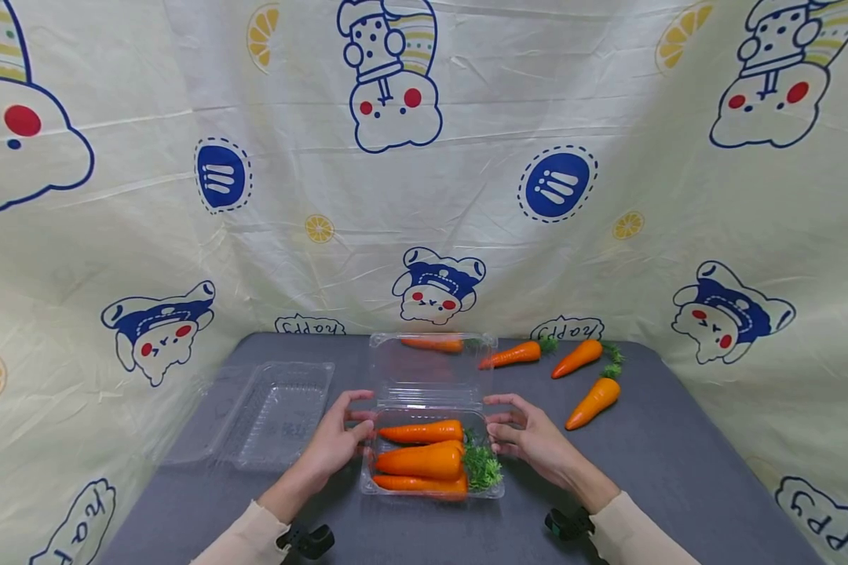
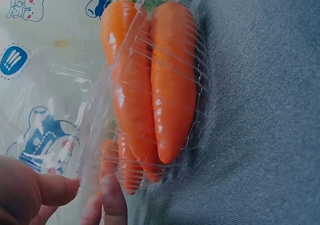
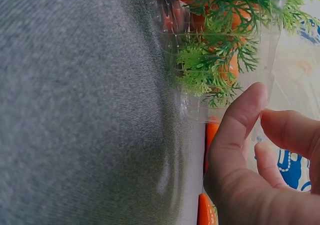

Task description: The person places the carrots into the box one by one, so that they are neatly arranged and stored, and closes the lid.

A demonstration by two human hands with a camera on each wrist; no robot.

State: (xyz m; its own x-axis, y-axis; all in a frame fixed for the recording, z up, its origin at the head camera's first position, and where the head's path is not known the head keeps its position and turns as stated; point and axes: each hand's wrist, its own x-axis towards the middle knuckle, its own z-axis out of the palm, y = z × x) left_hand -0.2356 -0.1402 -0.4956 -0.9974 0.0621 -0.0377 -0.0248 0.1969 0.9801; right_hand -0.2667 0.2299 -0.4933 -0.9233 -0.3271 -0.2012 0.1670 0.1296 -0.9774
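Note:
A clear plastic clamshell box (image 1: 431, 494) stands on the grey table with its hinged lid (image 1: 431, 384) raised at the far side. Inside lie several orange carrots (image 1: 420, 461), their green leafy tops (image 1: 484, 467) toward the right. My left hand (image 1: 335, 439) is at the box's left side near the hinge, thumb and fingers spread by the rim. At the right side, my right hand (image 1: 530, 439) mirrors it, its thumb (image 3: 245, 107) against the clear wall near the leaves. Some fingertips are hidden by the hands themselves.
A second clear clamshell box (image 1: 283, 416), unfolded, lies to the left. Several loose carrots (image 1: 593, 402) are spread at the back right, and one (image 1: 431, 344) shows through the raised lid. A patterned cloth (image 1: 495, 290) hangs behind the table (image 1: 678, 486).

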